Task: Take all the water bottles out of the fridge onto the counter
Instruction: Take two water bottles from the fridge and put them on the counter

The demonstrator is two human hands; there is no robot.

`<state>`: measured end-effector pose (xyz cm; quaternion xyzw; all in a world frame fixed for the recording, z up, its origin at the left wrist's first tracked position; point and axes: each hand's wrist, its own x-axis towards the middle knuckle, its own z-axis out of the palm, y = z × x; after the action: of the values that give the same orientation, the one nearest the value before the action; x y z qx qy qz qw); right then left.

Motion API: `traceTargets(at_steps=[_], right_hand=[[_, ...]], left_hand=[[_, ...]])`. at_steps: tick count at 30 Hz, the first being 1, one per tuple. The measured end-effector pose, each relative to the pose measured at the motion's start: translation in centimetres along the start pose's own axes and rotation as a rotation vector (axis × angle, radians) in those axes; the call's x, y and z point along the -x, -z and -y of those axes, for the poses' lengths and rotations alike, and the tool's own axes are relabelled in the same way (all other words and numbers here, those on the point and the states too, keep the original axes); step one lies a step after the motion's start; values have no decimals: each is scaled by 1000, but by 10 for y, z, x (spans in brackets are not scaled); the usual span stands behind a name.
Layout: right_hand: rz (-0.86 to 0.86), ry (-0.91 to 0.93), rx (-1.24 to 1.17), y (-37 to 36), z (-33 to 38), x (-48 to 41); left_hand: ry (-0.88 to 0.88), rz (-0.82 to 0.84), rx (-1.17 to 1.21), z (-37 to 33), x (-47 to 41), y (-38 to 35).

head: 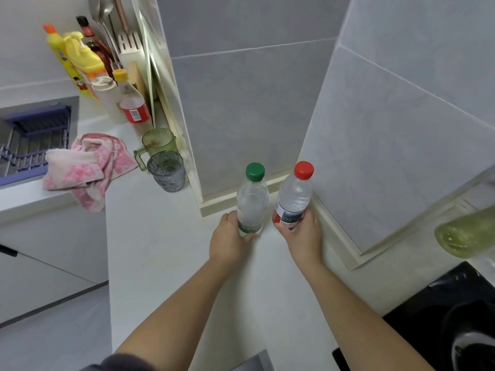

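Note:
Two clear water bottles stand upright on the white counter point(160, 250), close to the tiled wall corner. The green-capped bottle point(252, 199) is on the left, and my left hand point(230, 241) wraps around its lower part. The red-capped bottle point(294, 196) with a red and blue label is on the right, and my right hand point(302, 235) grips its base. Both bottles look to be resting on the counter. The fridge is not in view.
A grey tumbler point(167, 171) and a green jug point(158, 145) stand left of the bottles, beside a pink cloth point(88, 164). Sauce and detergent bottles point(107, 84) crowd the far left by the sink rack point(29, 145). A black hob point(442, 314) lies at the right.

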<state>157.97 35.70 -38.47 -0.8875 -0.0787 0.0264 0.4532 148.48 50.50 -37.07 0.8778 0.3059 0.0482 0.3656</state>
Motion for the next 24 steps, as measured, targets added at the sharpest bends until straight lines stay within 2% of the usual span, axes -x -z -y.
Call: traceTargets(at_steps=[6, 16, 24], right_hand=[[15, -30, 19, -5, -7, -23], [-42, 29, 86, -10, -1, -49], [-16, 29, 125, -11, -1, -69]], left_hand=[[29, 13, 1, -11, -19, -6], [94, 57, -90, -39, -48, -10], [92, 92, -127, -49, -56, -13]])
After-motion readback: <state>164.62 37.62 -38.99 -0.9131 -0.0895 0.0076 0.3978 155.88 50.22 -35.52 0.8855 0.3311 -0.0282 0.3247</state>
